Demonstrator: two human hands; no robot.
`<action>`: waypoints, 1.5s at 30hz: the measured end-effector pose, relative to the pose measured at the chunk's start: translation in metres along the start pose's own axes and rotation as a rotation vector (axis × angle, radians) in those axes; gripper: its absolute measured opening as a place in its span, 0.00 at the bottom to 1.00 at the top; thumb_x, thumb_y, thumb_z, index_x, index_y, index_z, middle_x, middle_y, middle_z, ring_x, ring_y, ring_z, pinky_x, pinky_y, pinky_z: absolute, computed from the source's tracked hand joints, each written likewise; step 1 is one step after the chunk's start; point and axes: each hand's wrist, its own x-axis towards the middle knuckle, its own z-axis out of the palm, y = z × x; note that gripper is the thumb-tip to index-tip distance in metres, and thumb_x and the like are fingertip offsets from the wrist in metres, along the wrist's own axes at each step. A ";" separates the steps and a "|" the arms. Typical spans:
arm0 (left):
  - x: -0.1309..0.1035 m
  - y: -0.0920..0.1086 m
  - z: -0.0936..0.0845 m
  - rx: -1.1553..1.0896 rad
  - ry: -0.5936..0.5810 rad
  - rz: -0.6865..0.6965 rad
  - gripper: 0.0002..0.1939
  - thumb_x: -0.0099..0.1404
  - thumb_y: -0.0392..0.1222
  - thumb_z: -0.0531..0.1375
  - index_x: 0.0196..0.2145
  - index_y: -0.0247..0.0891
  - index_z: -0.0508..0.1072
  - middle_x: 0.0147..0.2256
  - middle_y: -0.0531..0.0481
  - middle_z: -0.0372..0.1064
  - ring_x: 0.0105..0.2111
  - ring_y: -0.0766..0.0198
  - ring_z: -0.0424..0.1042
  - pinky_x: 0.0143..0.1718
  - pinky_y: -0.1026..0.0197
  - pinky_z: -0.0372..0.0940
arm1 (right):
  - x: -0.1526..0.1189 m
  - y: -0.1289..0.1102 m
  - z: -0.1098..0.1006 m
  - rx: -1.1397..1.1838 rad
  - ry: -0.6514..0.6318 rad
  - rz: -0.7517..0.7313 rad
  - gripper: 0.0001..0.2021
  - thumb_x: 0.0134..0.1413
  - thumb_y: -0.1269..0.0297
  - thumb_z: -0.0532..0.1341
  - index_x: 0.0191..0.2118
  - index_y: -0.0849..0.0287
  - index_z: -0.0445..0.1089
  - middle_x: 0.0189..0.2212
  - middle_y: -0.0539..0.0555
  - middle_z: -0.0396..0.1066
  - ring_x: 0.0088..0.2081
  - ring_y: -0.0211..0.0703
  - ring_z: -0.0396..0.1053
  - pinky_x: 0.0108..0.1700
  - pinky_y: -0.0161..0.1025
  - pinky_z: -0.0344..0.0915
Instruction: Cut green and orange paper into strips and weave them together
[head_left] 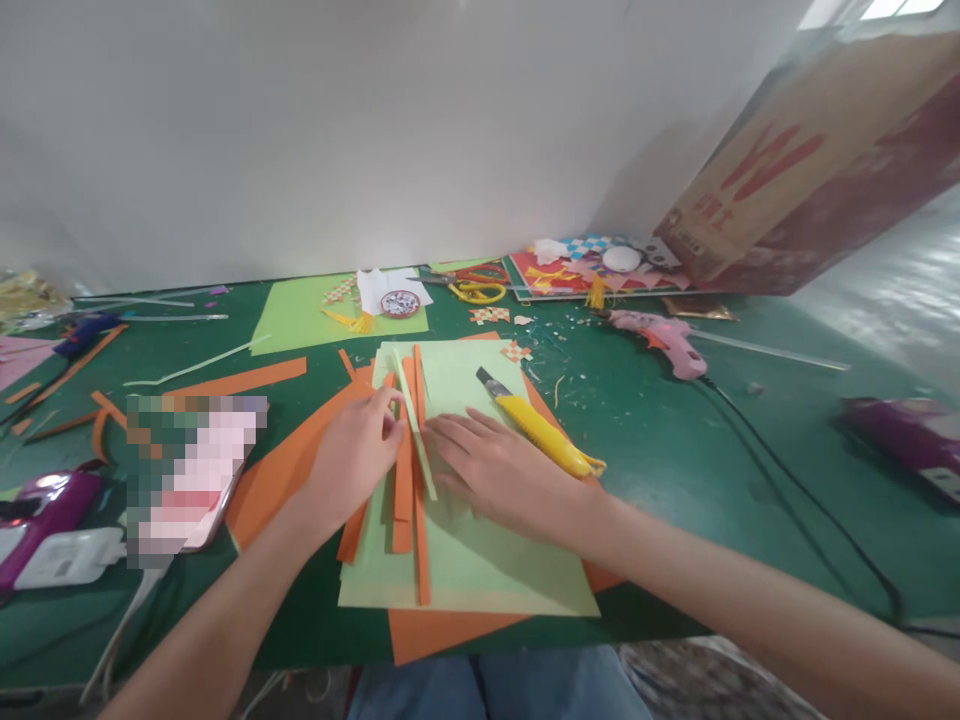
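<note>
On a stack of pale green sheets (510,560) lie several orange paper strips (422,530) and a narrow pale green strip (415,425), which slants across them. My left hand (360,445) is at the left of the strips, its thumb and index finger curled together at the pale green strip; what lies between the fingertips is too small to tell. My right hand (487,465) lies flat on the green sheets just right of the strips, fingers stretched out to the left. A yellow craft knife (544,430) rests beyond my right hand. Orange sheets (442,635) stick out from under the green ones.
A phone (199,480) and purple device (49,520) are at the left. Scissors (480,290), a decorated round piece (400,303) and paper scraps sit at the back. A pink glue gun (664,340) with a black cord and a paper bag (795,180) are at the right.
</note>
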 end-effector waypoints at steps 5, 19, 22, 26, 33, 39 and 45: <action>0.002 -0.001 0.001 -0.114 -0.010 -0.024 0.10 0.64 0.39 0.53 0.43 0.41 0.67 0.28 0.52 0.72 0.28 0.62 0.72 0.27 0.62 0.63 | 0.006 -0.001 0.006 0.013 0.075 0.017 0.13 0.61 0.70 0.51 0.47 0.66 0.68 0.42 0.60 0.71 0.47 0.48 0.68 0.52 0.48 0.64; 0.002 -0.001 0.002 -0.257 -0.119 -0.030 0.16 0.61 0.38 0.55 0.48 0.39 0.66 0.28 0.53 0.72 0.28 0.61 0.71 0.28 0.61 0.63 | 0.004 -0.001 0.018 0.059 0.079 0.043 0.15 0.62 0.71 0.48 0.48 0.69 0.68 0.44 0.62 0.69 0.51 0.50 0.64 0.52 0.48 0.63; 0.003 0.001 -0.001 -0.341 -0.133 -0.066 0.17 0.59 0.37 0.55 0.47 0.39 0.66 0.25 0.55 0.70 0.26 0.63 0.69 0.29 0.61 0.62 | 0.004 -0.001 0.017 0.077 0.081 0.051 0.14 0.62 0.70 0.49 0.47 0.68 0.67 0.43 0.62 0.69 0.50 0.50 0.64 0.52 0.47 0.63; 0.007 -0.002 -0.004 -0.479 -0.063 -0.118 0.18 0.57 0.38 0.57 0.46 0.38 0.67 0.26 0.55 0.68 0.27 0.64 0.67 0.32 0.61 0.61 | 0.004 0.001 0.020 0.130 0.090 0.064 0.13 0.59 0.69 0.53 0.47 0.68 0.67 0.44 0.62 0.69 0.50 0.51 0.65 0.52 0.48 0.63; 0.012 -0.002 -0.004 -0.898 0.119 -0.193 0.19 0.56 0.43 0.62 0.45 0.39 0.69 0.27 0.55 0.66 0.28 0.67 0.65 0.32 0.63 0.60 | 0.002 0.005 0.022 0.272 0.215 0.067 0.12 0.60 0.71 0.50 0.42 0.64 0.70 0.44 0.62 0.70 0.49 0.51 0.65 0.50 0.49 0.64; 0.011 0.004 -0.001 -0.982 0.214 -0.130 0.21 0.53 0.43 0.65 0.44 0.38 0.69 0.25 0.56 0.65 0.26 0.69 0.64 0.30 0.64 0.61 | 0.002 0.007 -0.004 0.748 0.221 0.409 0.16 0.61 0.61 0.51 0.25 0.60 0.69 0.25 0.52 0.69 0.28 0.38 0.64 0.31 0.37 0.61; 0.011 0.004 0.001 -0.961 0.276 -0.094 0.21 0.53 0.41 0.64 0.45 0.38 0.68 0.24 0.57 0.66 0.25 0.69 0.66 0.29 0.65 0.63 | 0.003 0.002 -0.009 1.235 -0.149 0.495 0.15 0.53 0.55 0.59 0.23 0.60 0.68 0.17 0.46 0.61 0.20 0.31 0.56 0.22 0.32 0.51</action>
